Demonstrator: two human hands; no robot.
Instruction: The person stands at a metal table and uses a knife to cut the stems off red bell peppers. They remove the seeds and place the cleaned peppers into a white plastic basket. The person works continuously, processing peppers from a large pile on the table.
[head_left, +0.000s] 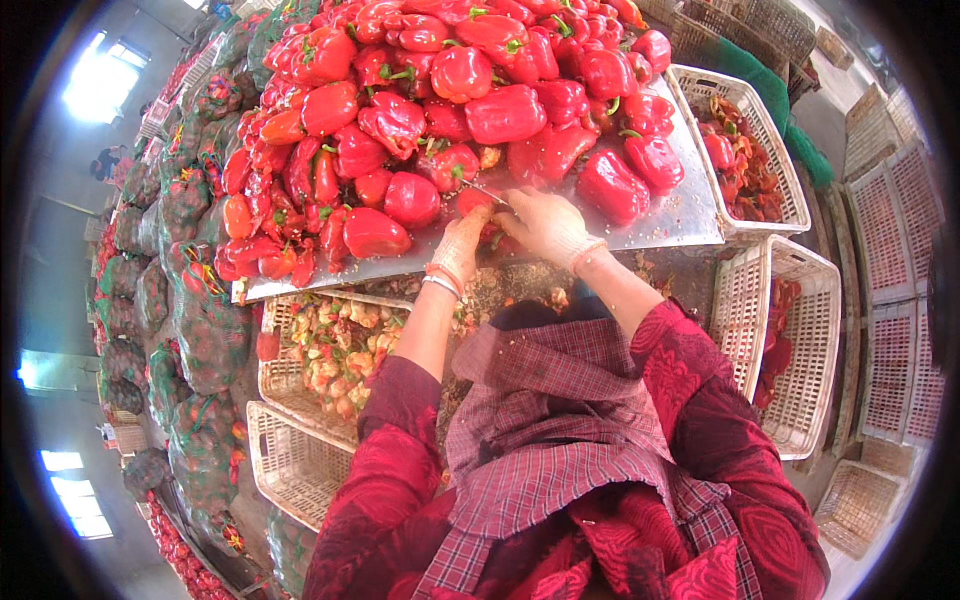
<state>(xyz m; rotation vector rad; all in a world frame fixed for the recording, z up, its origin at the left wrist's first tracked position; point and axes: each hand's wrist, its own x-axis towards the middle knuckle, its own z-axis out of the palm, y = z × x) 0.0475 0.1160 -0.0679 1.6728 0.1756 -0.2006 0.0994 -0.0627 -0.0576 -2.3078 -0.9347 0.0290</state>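
Observation:
Both of my hands, in pale gloves, meet at the front edge of a metal tabletop (675, 221). My left hand (459, 246) grips a red bell pepper (474, 199), which my fingers partly hide. In my right hand (544, 225) is a knife (484, 192); its thin blade points up and left across the pepper, and its handle is hidden. A large heap of red bell peppers (506, 114) covers most of the tabletop beyond my hands. Close to the right hand lies a loose whole pepper (613, 187).
A plastic crate of pepper cores (300, 382) stands below left, beside another crate (292, 465). On the right are a crate with reddish scraps (795, 214) and a crate with red pieces (817, 352). Filled mesh sacks (210, 330) line the left.

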